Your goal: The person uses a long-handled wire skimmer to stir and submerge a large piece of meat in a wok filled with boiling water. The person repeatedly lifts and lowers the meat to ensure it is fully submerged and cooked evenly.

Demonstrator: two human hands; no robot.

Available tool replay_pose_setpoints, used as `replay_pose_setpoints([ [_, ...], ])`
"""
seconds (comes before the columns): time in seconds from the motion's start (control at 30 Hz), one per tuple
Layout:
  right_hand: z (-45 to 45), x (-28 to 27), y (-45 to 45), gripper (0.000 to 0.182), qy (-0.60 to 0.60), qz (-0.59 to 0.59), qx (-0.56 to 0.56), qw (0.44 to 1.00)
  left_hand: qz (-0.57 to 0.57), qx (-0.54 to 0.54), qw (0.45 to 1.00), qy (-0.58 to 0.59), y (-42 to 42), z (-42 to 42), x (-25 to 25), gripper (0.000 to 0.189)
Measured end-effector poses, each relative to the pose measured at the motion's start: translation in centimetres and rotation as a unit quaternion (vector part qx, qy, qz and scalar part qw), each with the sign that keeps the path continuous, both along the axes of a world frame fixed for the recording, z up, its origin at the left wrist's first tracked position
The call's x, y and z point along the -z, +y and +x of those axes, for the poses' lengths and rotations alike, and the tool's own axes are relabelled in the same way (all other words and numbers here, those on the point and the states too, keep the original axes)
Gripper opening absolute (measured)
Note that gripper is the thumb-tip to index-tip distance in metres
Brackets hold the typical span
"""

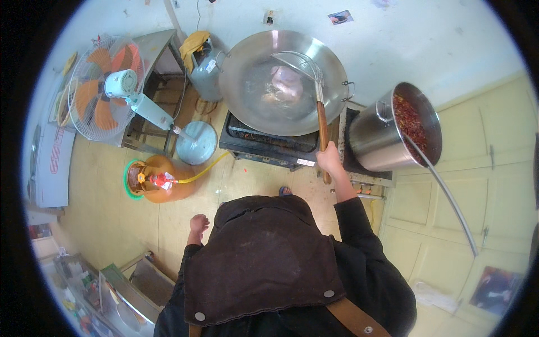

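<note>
My right hand grips the long wooden handle of a wire-mesh skimmer. The skimmer's mesh head lies over a large steel wok, beside and partly above a pale piece of meat that looks like poultry. The meat sits in clear, rippling liquid in the wok's middle. Under the wok stands a black gas stove. Down by my left side hangs my left hand, its fingers curled around nothing visible, away from any object.
Right of the wok, a tall steel stockpot holds red contents, with a long metal handle sticking far out. On the left are an orange gas cylinder with a yellow hose, a standing fan, and a grey-blue cylinder under a yellow cloth.
</note>
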State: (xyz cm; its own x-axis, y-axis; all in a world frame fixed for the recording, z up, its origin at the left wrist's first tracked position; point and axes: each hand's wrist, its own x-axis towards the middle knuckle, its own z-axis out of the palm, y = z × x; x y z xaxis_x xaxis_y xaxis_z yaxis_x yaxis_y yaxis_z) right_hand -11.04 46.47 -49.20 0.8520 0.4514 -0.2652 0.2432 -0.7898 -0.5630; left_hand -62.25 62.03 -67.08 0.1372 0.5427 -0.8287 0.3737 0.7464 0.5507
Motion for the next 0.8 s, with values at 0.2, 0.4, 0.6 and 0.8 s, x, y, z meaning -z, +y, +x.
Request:
replay_pose_setpoints([
  [0.2,0.9,-2.4,-1.6,0.023,0.169,0.126,0.041,0.977,-0.033,-0.04,0.997,-0.053,-0.1,-2.5,2.8,0.01],
  [0.4,2.0,-1.6,2.6,0.011,0.226,0.195,0.1,0.949,-0.002,-0.047,0.998,-0.035,-0.2,-2.8,2.5,0.008],
  [0.6,1.7,-0.3,3.8,0.009,0.393,0.266,0.107,0.874,-0.048,-0.071,0.994,-0.061,-1.0,-5.1,3.8,0.009],
  [0.8,0.1,-1.3,0.7,0.012,0.371,0.24,0.09,0.893,-0.063,-0.084,0.992,-0.065,-1.5,-4.4,3.3,0.012],
])
